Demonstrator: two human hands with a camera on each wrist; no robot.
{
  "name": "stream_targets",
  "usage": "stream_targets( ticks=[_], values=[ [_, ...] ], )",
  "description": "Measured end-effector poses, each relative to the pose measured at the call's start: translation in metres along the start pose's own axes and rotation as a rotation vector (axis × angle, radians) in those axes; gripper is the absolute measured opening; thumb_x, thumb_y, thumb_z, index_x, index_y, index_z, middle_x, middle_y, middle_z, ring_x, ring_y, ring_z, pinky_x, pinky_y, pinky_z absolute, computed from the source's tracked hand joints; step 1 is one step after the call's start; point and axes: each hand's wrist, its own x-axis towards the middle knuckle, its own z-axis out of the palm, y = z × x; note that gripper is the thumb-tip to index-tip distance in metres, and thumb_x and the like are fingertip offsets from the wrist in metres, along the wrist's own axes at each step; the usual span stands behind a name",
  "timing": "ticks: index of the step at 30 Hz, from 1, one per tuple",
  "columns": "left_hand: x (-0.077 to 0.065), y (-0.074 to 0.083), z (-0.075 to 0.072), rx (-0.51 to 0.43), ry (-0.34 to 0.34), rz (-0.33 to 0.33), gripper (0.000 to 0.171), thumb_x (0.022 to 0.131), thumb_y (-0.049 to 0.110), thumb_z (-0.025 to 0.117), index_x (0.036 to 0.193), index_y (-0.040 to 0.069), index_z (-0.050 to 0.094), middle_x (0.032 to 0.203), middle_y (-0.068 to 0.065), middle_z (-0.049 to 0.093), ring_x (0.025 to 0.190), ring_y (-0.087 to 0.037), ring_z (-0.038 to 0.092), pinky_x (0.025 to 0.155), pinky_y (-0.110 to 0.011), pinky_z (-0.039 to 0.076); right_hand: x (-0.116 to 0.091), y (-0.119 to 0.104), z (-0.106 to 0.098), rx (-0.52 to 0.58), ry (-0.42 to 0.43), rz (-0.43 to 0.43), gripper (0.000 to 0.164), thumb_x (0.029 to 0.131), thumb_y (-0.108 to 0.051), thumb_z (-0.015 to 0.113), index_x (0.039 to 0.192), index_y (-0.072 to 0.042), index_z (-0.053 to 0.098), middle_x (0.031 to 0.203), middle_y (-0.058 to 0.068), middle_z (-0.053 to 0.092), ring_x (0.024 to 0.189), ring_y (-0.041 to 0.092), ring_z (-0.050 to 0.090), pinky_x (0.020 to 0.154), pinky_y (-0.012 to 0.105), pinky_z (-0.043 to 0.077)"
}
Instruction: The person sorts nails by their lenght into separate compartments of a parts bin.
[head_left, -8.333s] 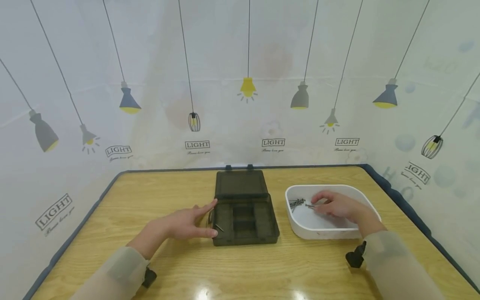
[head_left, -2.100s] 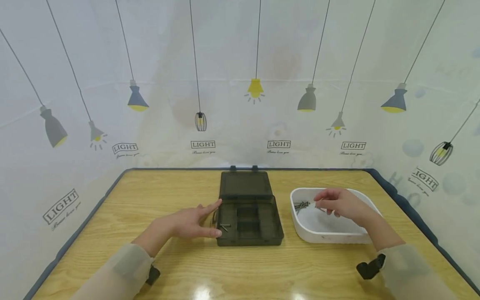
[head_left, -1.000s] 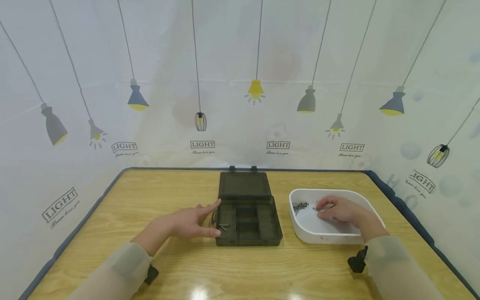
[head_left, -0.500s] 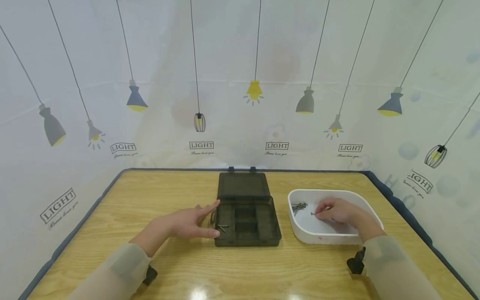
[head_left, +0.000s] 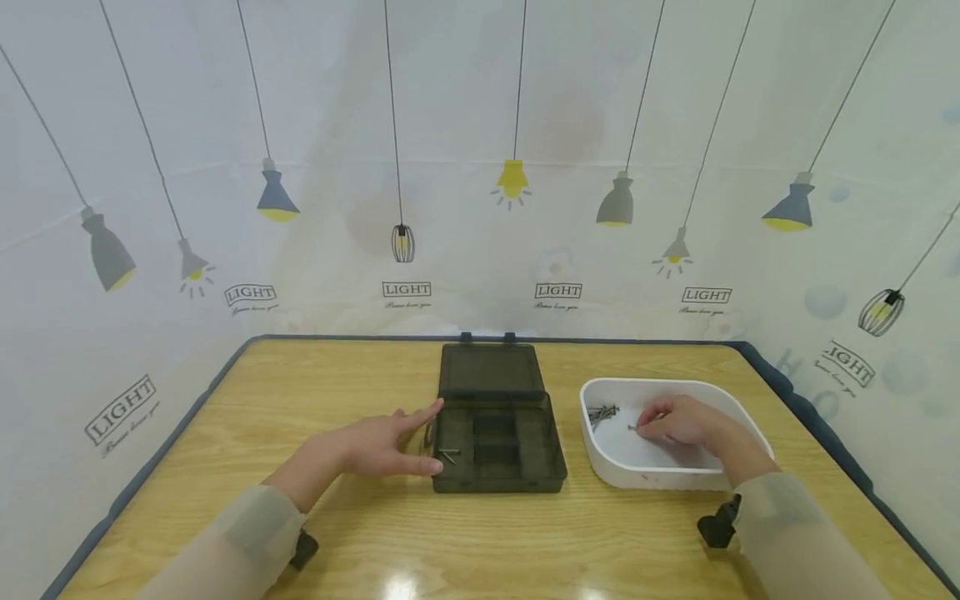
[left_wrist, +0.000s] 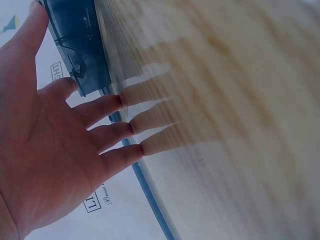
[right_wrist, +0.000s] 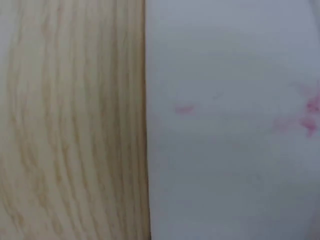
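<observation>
Well, within the rim of the rounded white tray [head_left: 660, 477] we pinch a screw [head_left: 632, 427] in our right hand [head_left: 681, 421], more screws [head_left: 602, 413] to its left; our left hand [head_left: 375, 446], fingers outstretched, touches the translucent dark box [head_left: 510, 484] to its right; wood-grained table [head_left: 450, 542] runs between.

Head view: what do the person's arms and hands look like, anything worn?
Left hand and right hand: no gloves. Left sleeve and right sleeve match: long, plain, pale beige-grey, with a faint darker patch near the cuff. A small black block juts from each cuff's inner side: left block, right block. No cables visible.
</observation>
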Motion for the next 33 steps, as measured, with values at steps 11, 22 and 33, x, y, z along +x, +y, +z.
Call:
stream_targets(
  ticks=[11, 22, 33],
  values=[
    [0.0, 0.003, 0.001, 0.012, 0.002, -0.009, 0.106, 0.095, 0.084, 0.062, 0.177, 0.041, 0.01, 0.181, -0.016, 0.028, 0.163, -0.05, 0.032, 0.126, -0.072, 0.031, -0.012, -0.007, -0.007, 0.104, 0.038, -0.059, 0.028, 0.107, -0.022, 0.071, 0.124, 0.0, 0.073, 0.102, 0.007, 0.068, 0.095, 0.023, 0.06, 0.08, 0.036, 0.051],
    [-0.002, 0.004, 0.0, -0.001, -0.007, -0.015, 0.106, 0.095, 0.083, 0.062, 0.177, 0.04, 0.01, 0.18, -0.017, 0.028, 0.163, -0.05, 0.032, 0.126, -0.072, 0.032, -0.017, -0.017, 0.004, 0.205, 0.015, -0.114, 0.038, 0.113, -0.024, 0.064, 0.143, -0.001, 0.068, 0.122, 0.013, 0.07, 0.102, 0.026, 0.059, 0.082, 0.037, 0.052],
    [-0.003, 0.003, -0.001, 0.003, 0.002, -0.021, 0.106, 0.095, 0.083, 0.063, 0.177, 0.041, 0.011, 0.181, -0.016, 0.027, 0.164, -0.05, 0.03, 0.127, -0.072, 0.03, -0.032, -0.047, 0.009, 0.283, 0.067, -0.146, 0.044, 0.112, -0.034, 0.065, 0.14, 0.0, 0.063, 0.126, 0.015, 0.07, 0.108, 0.024, 0.066, 0.086, 0.038, 0.056]
  ],
)
